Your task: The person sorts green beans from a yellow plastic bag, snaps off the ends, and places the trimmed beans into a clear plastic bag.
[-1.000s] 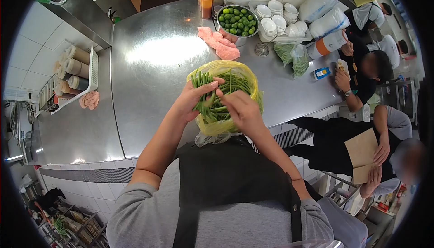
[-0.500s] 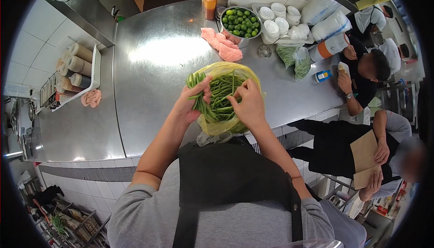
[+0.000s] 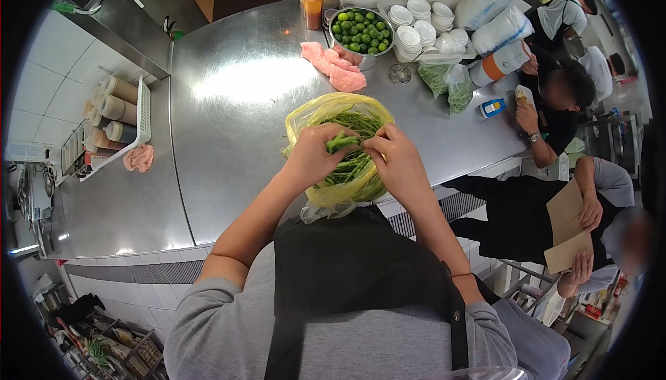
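Observation:
A yellow plastic bag (image 3: 300,118) stands open on the steel counter in front of me, with many long green beans (image 3: 355,172) inside. My left hand (image 3: 316,150) is wrapped round a bunch of green beans (image 3: 340,143) above the bag's left half. Close beside it, my right hand (image 3: 394,158) pinches at the ends of the bunch with thumb and fingers; what exactly lies between those fingertips is too small to tell.
Beyond the bag lie a pink cloth (image 3: 333,68) and a bowl of green limes (image 3: 361,32). Sauce bottles (image 3: 312,7), white cups (image 3: 418,23) and bagged greens (image 3: 459,89) line the back. Two people (image 3: 555,99) (image 3: 541,224) are at the right; a white basket (image 3: 142,116) is left.
My left hand has moved right and turned over with the bunch, so both hands now meet over the bag. The camera view has shifted slightly. The standing person's brown cardboard has tilted.

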The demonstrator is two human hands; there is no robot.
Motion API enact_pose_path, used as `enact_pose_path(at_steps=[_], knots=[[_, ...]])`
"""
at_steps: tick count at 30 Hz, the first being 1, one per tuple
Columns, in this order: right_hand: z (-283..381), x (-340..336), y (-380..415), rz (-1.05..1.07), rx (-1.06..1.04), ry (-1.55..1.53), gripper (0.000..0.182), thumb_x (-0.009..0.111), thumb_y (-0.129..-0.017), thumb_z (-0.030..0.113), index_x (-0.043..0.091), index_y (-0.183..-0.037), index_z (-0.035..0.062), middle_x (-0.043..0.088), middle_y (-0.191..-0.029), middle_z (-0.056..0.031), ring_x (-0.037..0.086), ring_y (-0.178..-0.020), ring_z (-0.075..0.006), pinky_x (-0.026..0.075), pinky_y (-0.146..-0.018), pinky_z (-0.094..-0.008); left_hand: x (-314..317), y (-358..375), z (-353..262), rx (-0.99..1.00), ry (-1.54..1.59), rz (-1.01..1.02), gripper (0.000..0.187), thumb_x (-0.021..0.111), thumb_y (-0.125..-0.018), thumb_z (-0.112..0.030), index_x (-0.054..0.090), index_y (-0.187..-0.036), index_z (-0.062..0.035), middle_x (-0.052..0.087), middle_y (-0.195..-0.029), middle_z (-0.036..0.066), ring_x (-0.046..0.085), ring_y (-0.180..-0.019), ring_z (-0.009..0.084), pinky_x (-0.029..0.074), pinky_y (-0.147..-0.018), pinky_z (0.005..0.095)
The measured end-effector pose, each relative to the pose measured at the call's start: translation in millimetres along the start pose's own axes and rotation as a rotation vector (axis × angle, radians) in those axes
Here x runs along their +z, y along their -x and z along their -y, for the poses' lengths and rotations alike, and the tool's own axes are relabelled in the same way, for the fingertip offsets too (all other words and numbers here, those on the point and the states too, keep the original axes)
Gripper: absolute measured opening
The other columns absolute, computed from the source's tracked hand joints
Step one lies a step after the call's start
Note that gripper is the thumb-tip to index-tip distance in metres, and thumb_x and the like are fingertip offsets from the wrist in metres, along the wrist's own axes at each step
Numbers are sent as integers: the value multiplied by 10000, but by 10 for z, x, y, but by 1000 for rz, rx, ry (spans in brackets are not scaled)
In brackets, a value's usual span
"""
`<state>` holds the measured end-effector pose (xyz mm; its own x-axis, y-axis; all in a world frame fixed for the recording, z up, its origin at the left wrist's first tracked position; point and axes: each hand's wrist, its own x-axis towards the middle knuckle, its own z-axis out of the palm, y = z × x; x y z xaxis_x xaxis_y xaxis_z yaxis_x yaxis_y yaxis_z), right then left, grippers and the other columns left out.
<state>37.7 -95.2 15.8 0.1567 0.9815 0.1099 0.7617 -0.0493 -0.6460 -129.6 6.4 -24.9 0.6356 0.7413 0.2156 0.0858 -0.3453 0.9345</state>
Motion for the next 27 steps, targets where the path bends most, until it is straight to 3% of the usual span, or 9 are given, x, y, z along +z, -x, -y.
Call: enact_pose_path(at_steps=[2, 4, 15, 17, 18, 20, 24, 26, 27], knots=[[12, -33, -9, -67, -67, -7, 87, 686, -848, 73, 708, -916, 22, 603, -892, -113, 629, -854, -301, 509, -750, -401, -12, -35, -75, 78, -177, 93, 195, 781, -821, -79, 731, -1003, -34, 748, -957, 123, 709, -813, 202, 548, -724, 318], [-18, -61, -10, -105, -54, -33, 87, 693, -839, 65, 707, -912, 19, 604, -886, -113, 627, -849, -301, 507, -749, -399, -10, -72, -174, -52, -123, 108, 229, 789, -806, -96, 725, -1013, -22, 732, -921, 156, 708, -819, 263, 532, -778, 349], [-146, -65, -37, -206, -83, -36, 89, 689, -815, 4, 682, -904, -5, 584, -857, -122, 606, -823, -303, 494, -759, -374, 78, -29, -84, -8, -190, 143, 189, 755, -845, -85, 702, -1001, 8, 691, -866, 141, 667, -784, 243, 508, -720, 339], [-149, -46, -58, -199, -26, -256, 82, 694, -816, -3, 674, -896, -3, 605, -877, -91, 612, -796, -234, 487, -757, -323, 112, 5, -43, 15, -187, 100, 173, 746, -859, -84, 696, -999, 5, 695, -848, 123, 664, -735, 211, 511, -680, 325], [-170, -12, -71, -198, -27, -258, 82, 694, -816, -3, 674, -896, -3, 605, -877, -91, 612, -796, -234, 487, -757, -323, 128, 22, -37, -108, -70, 97, 165, 735, -877, -92, 688, -1002, 5, 700, -846, 101, 650, -693, 165, 505, -631, 296], [-254, 93, -92, -282, 255, -1232, 82, 695, -816, -22, 679, -887, 14, 641, -930, -62, 611, -791, -155, 481, -766, -268, 156, 52, -48, -232, 47, 91, 159, 725, -895, -100, 680, -1005, 6, 704, -845, 78, 637, -650, 120, 499, -582, 268], [-353, 193, -76, -342, 235, -1097, 107, 694, -832, -28, 698, -926, 22, 671, -976, -54, 620, -817, -113, 489, -783, -247, 103, 40, -103, -383, 450, -94, 168, 693, -922, -104, 666, -1011, 35, 715, -869, 83, 603, -611, 90, 493, -551, 237], [-359, 212, -30, -104, 108, -562, 83, 679, -857, -16, 701, -936, 3, 655, -969, -64, 634, -830, -139, 510, -773, -277, 50, -6, -90, -380, 661, -227, 162, 705, -911, -83, 664, -1016, 33, 712, -885, 90, 569, -588, 77, 466, -523, 213], [-348, 224, -24, -103, 109, -562, 83, 679, -857, -16, 701, -936, 3, 655, -969, -64, 634, -830, -139, 510, -773, -277, 25, -24, -71, -380, 661, -228, 162, 705, -911, -83, 664, -1016, 33, 712, -885, 90, 569, -588, 77, 466, -523, 213]])
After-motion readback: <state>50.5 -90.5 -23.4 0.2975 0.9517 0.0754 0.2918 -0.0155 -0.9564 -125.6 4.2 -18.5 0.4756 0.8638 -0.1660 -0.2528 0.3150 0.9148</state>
